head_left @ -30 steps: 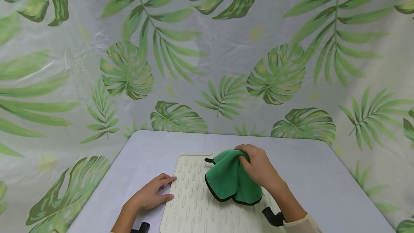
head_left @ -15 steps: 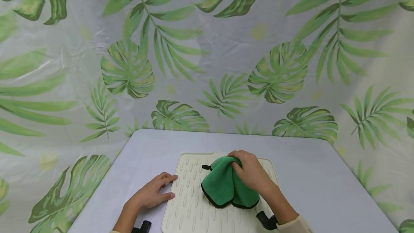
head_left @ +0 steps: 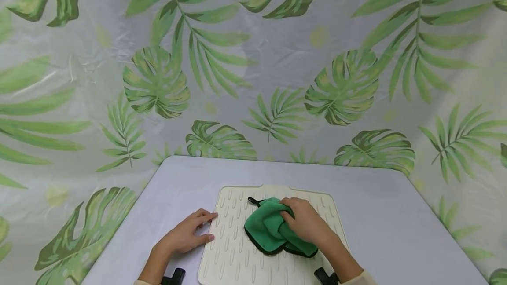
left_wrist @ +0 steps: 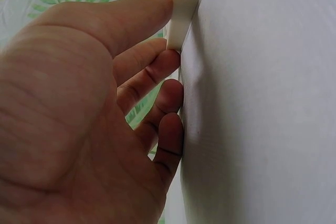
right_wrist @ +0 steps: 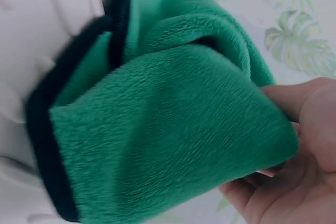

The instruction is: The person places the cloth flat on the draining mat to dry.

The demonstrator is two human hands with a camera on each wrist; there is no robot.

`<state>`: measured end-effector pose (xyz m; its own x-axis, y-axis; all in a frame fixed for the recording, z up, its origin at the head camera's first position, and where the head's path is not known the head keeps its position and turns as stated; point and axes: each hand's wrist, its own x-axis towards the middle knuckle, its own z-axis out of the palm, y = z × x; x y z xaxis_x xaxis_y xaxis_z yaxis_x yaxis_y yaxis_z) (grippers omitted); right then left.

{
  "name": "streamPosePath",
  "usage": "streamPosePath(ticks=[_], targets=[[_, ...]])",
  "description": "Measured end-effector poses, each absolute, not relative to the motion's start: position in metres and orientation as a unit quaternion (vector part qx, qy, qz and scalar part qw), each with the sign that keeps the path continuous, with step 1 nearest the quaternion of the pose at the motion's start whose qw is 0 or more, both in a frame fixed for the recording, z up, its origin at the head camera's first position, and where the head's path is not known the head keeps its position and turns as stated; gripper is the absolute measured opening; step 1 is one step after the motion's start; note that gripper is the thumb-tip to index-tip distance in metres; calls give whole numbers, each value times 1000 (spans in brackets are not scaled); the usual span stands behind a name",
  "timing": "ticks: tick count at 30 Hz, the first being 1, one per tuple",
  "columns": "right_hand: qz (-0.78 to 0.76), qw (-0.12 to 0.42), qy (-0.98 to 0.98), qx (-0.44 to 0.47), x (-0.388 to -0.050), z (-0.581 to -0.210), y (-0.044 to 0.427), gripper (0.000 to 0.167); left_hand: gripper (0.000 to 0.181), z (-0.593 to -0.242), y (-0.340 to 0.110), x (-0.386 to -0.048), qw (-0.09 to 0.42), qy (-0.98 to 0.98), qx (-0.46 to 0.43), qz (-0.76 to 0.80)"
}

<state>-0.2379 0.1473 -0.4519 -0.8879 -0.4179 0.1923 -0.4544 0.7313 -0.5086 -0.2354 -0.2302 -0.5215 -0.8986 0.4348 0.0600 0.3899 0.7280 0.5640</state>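
Note:
In the head view, a cream ridged drying mat (head_left: 227, 250) lies on the table. My right hand (head_left: 306, 221) pinches a green cloth (head_left: 266, 228) with black edging and a small black loop, its lower part spread over the mat. The right wrist view has the plush cloth (right_wrist: 173, 124) hanging in folds from my thumb and fingers (right_wrist: 286, 98). At the mat's left edge, my left hand (head_left: 186, 234) touches the rim with thumb and fingertips. The left wrist view shows thumb and index against the mat's edge (left_wrist: 186, 9), the other fingers loosely bent on the tabletop.
The table (head_left: 376, 214) has a white cover and rounded far corners. Behind it hangs a leaf-patterned curtain (head_left: 253, 65). A black wrist mount (head_left: 174, 276) shows below my left hand, and another black mount (head_left: 326, 276) below the right.
My right hand has come down and left with the cloth, which now lies lower and more crumpled on the mat. The left hand has stayed at the mat's edge.

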Motion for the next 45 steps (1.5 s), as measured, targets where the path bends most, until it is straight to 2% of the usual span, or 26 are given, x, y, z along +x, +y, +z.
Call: streamPosePath(ticks=[4,7,13,19,24,30,35,45], targets=[[279,-19,-931,236,-235,-458,151,31,67,-521,-230,-236,41,929,220,295],[275,-26,-935,222,-233,-459,153,37,67,-521,-230,-237,44,928,218,298],[292,10,-937,189,-232,-456,162,41,66,-519,-229,-236,47,930,214,295],[321,43,-932,159,-237,-456,180,34,60,-516,-224,-238,39,928,194,314],[330,65,-929,153,-242,-459,197,32,51,-514,-221,-241,2,932,177,318],[320,91,-932,147,-247,-463,212,23,39,-509,-215,-247,-40,923,173,340],[326,90,-931,138,-251,-467,217,20,38,-503,-208,-256,-55,924,157,344],[323,95,-933,130,-261,-473,223,19,38,-496,-180,-273,-70,914,195,348]])
